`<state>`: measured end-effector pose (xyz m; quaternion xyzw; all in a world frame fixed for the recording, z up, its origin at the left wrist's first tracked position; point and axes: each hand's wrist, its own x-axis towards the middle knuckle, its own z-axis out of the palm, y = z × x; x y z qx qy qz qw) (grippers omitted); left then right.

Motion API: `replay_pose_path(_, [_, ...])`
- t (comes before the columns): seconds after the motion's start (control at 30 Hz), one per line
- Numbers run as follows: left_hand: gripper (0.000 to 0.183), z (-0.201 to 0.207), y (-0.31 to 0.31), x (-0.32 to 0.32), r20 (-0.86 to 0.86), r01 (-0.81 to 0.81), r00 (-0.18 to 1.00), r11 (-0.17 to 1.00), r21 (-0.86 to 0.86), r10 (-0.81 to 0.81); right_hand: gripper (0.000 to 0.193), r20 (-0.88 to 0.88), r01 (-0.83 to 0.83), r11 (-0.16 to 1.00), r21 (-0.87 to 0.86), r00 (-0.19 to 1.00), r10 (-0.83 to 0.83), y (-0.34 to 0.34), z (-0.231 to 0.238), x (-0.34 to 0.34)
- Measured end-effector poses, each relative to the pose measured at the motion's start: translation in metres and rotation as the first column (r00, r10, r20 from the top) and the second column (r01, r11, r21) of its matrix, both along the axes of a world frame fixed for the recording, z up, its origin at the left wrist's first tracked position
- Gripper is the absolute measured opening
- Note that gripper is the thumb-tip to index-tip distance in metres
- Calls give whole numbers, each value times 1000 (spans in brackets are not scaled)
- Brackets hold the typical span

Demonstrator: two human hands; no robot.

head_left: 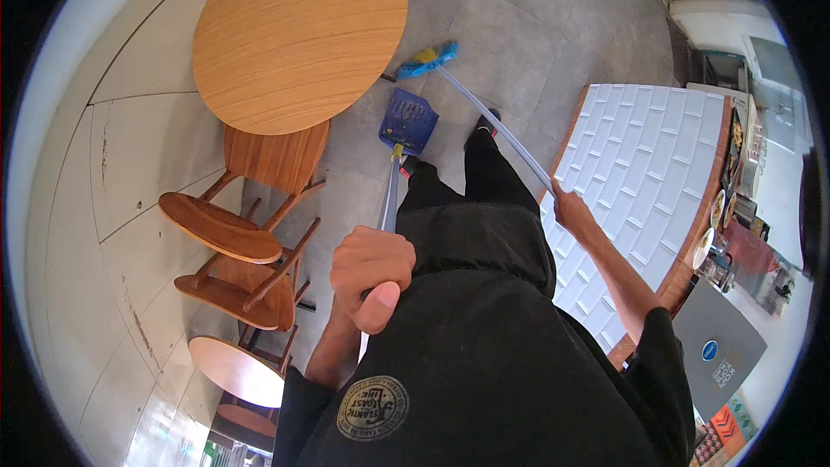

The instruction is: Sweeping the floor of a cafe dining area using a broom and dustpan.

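Clenches L hand round pole of blue long-handled dustpan, down at grey tile flr nr round wooden table. Grasps blue-headed broom by its pole w/ R hand, w/ head down at same flr just beyond dustpan, apart from it.

A round, pale tan badge was on the front of the person's black shirt. It had big letters in the middle and tiny ones around the edge, all upside down. The gray laptop had a blue oval sticker with white writing, and small pale letters near it.
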<state>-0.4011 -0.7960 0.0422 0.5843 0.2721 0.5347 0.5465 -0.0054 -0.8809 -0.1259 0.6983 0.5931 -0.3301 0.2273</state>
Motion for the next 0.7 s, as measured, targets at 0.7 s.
replay_pose_path(0.7, [36,28,-40,58,-56,-28,998,999,31,30,39,-164,31,893,448,985,48,107,-40,117])
